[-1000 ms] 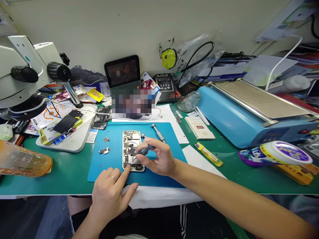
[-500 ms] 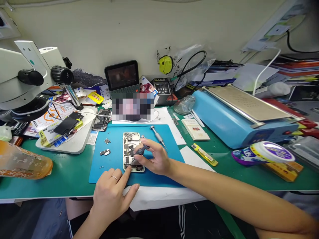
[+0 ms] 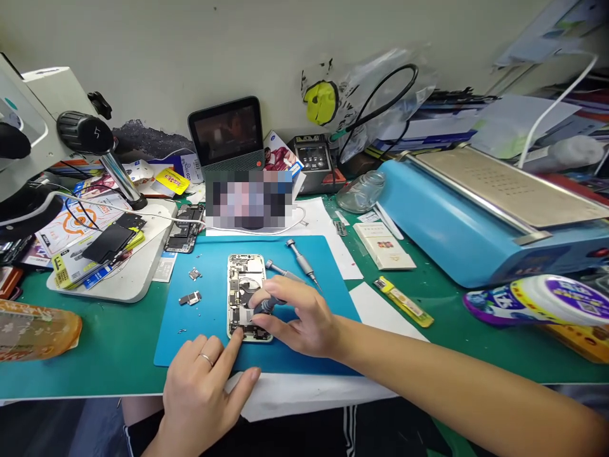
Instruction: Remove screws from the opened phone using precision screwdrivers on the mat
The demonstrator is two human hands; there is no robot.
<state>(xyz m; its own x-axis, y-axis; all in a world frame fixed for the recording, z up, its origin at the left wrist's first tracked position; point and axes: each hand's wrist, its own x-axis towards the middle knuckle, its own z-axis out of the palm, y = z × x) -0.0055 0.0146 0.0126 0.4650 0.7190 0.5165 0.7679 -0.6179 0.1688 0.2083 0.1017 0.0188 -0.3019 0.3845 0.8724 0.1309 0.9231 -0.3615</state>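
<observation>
An opened smartphone (image 3: 234,298) with its inner parts bare lies upright on a blue mat (image 3: 304,254). My left hand (image 3: 202,381) rests at its lower left, index fingertip on the phone's bottom edge, thumb spread, the other fingers bent, holding nothing. Between the thumb and fingers of my right hand (image 3: 304,317) is a dark, ribbed-handled screwdriver (image 3: 266,306), held over the phone's lower right half. Its tip is hidden. Two grey screwdrivers lie on the mat: one (image 3: 302,261) farther right, another (image 3: 280,270) partly behind my right hand. Small phone parts (image 3: 191,298) and screws lie left of the phone.
A microscope (image 3: 85,133) stands at the left, an orange-tinted cup (image 3: 40,330) before it. Another opened phone (image 3: 184,228) lies behind the mat, near a small screen (image 3: 228,133). To the right are a blue machine (image 3: 442,222), a yellow packet (image 3: 404,301) and a white-lidded tub (image 3: 528,301).
The view has shifted slightly, so most things sit a little differently in frame. The second grey screwdriver shows more behind my right hand. Both hands keep their places at the phone.
</observation>
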